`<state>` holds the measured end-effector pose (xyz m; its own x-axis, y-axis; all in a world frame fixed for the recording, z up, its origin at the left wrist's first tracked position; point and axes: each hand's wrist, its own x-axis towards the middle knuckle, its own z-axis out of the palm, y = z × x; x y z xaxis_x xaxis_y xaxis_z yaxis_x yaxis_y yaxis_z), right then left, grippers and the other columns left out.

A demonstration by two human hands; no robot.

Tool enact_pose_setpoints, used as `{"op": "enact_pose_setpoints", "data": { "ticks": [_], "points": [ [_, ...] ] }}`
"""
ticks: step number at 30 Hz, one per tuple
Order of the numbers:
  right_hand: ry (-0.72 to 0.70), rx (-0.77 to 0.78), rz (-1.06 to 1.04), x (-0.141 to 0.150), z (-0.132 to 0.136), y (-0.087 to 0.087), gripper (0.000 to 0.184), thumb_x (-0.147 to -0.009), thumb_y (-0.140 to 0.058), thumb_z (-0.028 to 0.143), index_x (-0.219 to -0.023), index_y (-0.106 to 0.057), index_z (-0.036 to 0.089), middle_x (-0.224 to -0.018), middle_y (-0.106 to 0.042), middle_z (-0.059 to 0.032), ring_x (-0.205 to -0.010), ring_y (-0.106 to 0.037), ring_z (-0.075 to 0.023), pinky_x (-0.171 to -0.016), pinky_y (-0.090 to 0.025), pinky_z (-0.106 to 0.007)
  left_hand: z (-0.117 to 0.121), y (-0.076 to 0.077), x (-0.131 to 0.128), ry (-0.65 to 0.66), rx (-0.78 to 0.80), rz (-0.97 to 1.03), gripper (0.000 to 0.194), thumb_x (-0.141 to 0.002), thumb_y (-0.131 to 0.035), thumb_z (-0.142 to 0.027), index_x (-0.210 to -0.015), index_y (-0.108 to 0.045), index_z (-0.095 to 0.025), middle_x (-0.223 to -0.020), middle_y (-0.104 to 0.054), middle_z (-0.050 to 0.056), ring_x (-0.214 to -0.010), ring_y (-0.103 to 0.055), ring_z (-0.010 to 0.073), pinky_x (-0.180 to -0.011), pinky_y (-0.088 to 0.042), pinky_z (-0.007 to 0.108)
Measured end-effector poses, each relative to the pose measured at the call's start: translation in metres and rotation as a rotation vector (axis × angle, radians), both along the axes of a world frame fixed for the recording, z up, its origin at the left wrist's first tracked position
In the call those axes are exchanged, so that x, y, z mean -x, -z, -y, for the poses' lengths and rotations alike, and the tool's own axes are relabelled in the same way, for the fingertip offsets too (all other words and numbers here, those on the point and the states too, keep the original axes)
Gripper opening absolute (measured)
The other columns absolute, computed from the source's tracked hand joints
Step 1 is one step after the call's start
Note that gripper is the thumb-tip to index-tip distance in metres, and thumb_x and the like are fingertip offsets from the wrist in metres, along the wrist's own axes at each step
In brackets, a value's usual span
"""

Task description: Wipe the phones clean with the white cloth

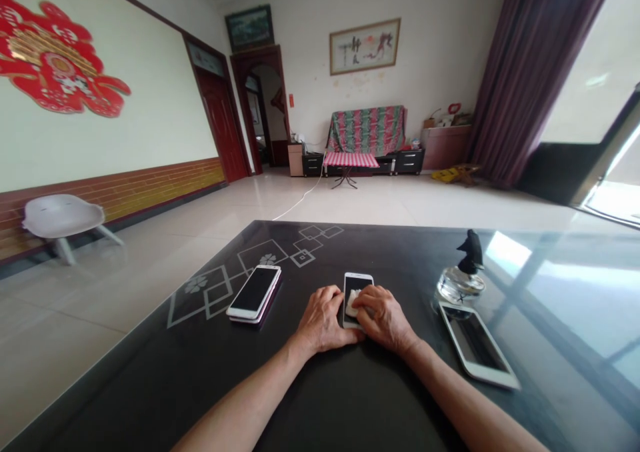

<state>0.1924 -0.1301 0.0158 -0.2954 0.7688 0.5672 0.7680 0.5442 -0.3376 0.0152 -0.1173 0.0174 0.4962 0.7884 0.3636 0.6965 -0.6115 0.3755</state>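
Observation:
A white smartphone with a dark screen lies face up on the black table in front of me. My left hand grips its left side and lower edge, thumb stretched along the bottom. Pressed on the screen is a crumpled white wipe, bunched under the curled fingers of my right hand. That hand hides the right part of the phone. Whether the wipe is tissue or cloth I cannot tell.
Two stacked phones lie on the left of the black table. To the right stand a clear spray bottle with a black trigger and, nearer me, a larger white phone or tablet. A white chair is on the floor beyond.

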Motion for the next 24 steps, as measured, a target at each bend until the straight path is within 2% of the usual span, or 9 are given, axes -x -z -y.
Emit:
{"op": "enact_pose_setpoints", "data": {
  "ticks": [11,18,24],
  "points": [
    [0.041,-0.010,-0.049,-0.0007,-0.0033,0.0050,0.019,-0.073,-0.052,0.013,-0.077,-0.069,0.021,-0.082,-0.063,-0.0036,-0.076,-0.054,-0.0161,-0.076,-0.039,-0.029,0.0002,-0.0050,-0.0020,-0.020,0.027,-0.022,0.063,-0.054,-0.078,-0.055,-0.107,-0.063,-0.023,-0.113,-0.057,0.004,-0.104,-0.053,0.0260,-0.096,-0.042,0.039],
    [0.077,-0.031,-0.056,-0.0002,-0.0065,0.0060,0.020,-0.076,-0.052,0.014,-0.085,-0.069,0.021,-0.086,-0.064,-0.0046,-0.077,-0.054,-0.0159,-0.073,-0.039,-0.028,-0.0001,-0.0048,-0.0021,-0.028,0.061,-0.027,0.066,-0.054,-0.079,-0.054,-0.111,-0.063,-0.023,-0.117,-0.056,0.005,-0.108,-0.051,0.0272,-0.098,-0.041,0.040],
    [0.112,-0.032,-0.024,0.0036,-0.0095,0.0063,0.018,-0.078,-0.051,0.014,-0.082,-0.068,0.020,-0.086,-0.063,-0.0055,-0.075,-0.052,-0.0161,-0.072,-0.039,-0.028,0.0014,-0.0051,-0.0010,-0.025,0.087,-0.025,0.065,-0.057,-0.077,-0.053,-0.113,-0.061,-0.024,-0.118,-0.054,0.005,-0.111,-0.050,0.0276,-0.099,-0.040,0.041]
  ]
}}
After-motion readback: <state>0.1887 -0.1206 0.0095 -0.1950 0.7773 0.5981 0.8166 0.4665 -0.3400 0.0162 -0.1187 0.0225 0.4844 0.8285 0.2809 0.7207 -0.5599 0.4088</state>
